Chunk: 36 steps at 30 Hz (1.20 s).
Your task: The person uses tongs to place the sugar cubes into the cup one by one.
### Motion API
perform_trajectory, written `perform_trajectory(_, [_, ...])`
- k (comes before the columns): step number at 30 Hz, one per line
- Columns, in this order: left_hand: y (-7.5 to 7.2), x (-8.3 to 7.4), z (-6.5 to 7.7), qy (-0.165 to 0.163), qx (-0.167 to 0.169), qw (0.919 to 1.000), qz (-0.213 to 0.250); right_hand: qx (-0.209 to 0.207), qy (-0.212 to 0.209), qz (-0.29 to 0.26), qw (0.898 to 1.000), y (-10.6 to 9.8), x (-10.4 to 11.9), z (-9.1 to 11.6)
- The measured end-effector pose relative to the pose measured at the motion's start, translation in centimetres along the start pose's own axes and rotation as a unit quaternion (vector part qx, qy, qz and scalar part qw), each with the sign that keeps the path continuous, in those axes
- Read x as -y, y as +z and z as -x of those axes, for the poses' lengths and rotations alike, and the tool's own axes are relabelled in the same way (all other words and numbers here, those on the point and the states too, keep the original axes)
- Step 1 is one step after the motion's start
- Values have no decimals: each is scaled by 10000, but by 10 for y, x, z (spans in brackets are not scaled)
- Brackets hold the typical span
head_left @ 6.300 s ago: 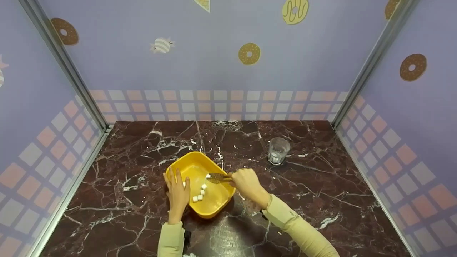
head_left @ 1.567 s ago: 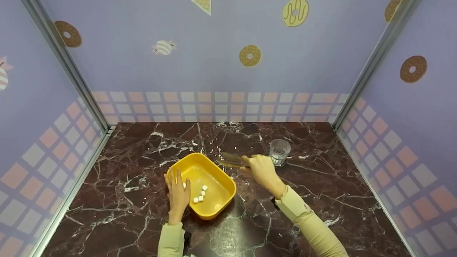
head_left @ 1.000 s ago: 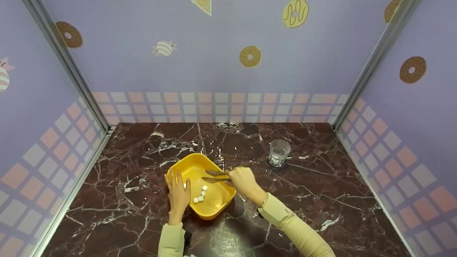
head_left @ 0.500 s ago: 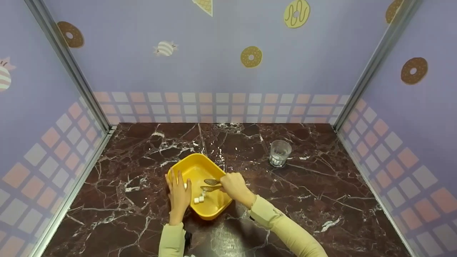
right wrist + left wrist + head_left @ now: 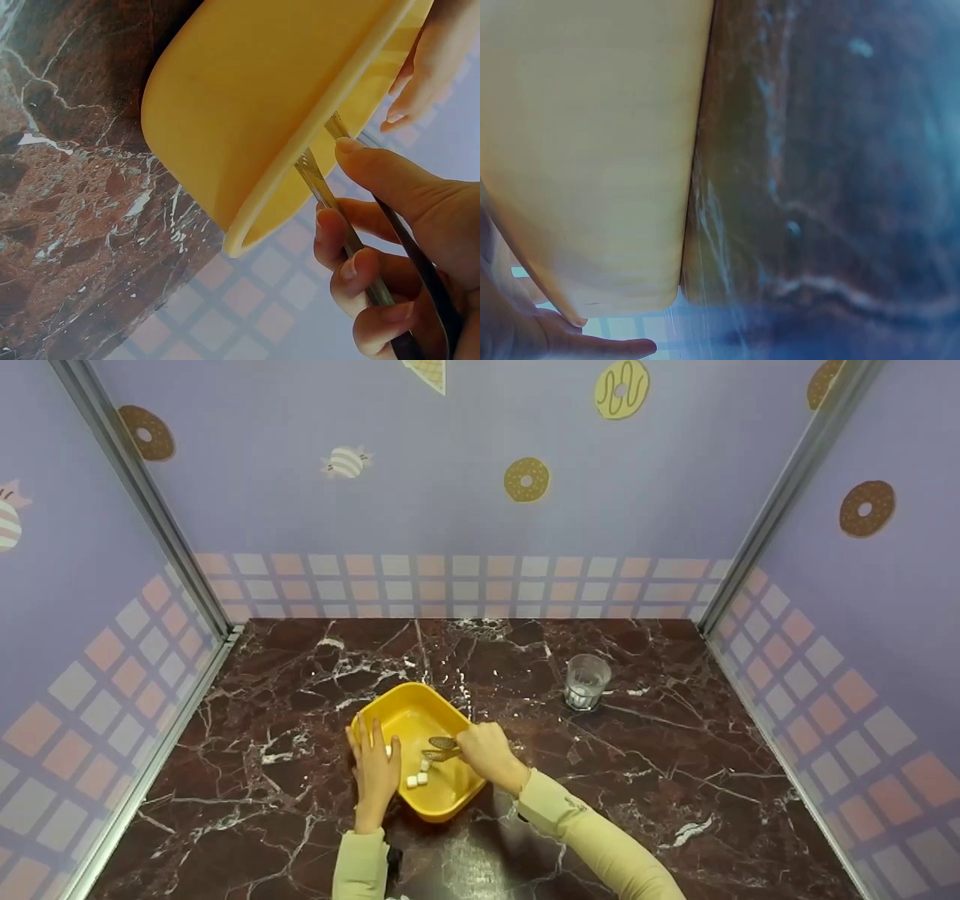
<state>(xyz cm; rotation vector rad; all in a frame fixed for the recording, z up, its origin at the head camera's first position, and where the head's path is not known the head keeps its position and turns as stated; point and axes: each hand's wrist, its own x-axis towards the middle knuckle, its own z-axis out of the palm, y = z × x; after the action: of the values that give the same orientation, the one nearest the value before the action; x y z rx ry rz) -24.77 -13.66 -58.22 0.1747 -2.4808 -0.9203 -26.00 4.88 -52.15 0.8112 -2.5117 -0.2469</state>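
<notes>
My left hand (image 5: 377, 771) holds the near-left wall of the yellow basin (image 5: 405, 705), with its fingers spread over the rim. In the right wrist view, my right hand (image 5: 397, 247) grips metal tongs (image 5: 319, 180) whose ends dip behind the basin rim. Seen from the head, the patterned tips of the tongs stand apart, low in the basin. Beside them lie several small white cubes (image 5: 422, 778), like sugar cubes; the tips hide part of this group. Another white cube (image 5: 388, 751) shows beside the left hand. Whether the tongs pinch a cube, I cannot tell.
A clear glass (image 5: 588, 679) stands behind and right of the basin, with something whitish at its bottom. The dark marble tabletop (image 5: 247, 735) is bounded by patterned walls at the back and both sides.
Since 1.6 s ago, my right hand has moved the tongs left from near the glass and lowered them into the basin by the cubes. My left hand has stayed put.
</notes>
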Motion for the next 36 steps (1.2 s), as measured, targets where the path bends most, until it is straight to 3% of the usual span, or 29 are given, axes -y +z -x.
perform_trajectory(12, [-1,-1,0,-9,-28,10000,27,-62,-184,315,9993,4,5,2])
perform_trajectory(22, [-1,-1,1,-23,-2,10000,41,-178,-207,261,9993,4,3,3])
perform_trajectory(36, [0,0,1,62,-185,9998,28,-21,-21,-49,10000,-10,-12,2])
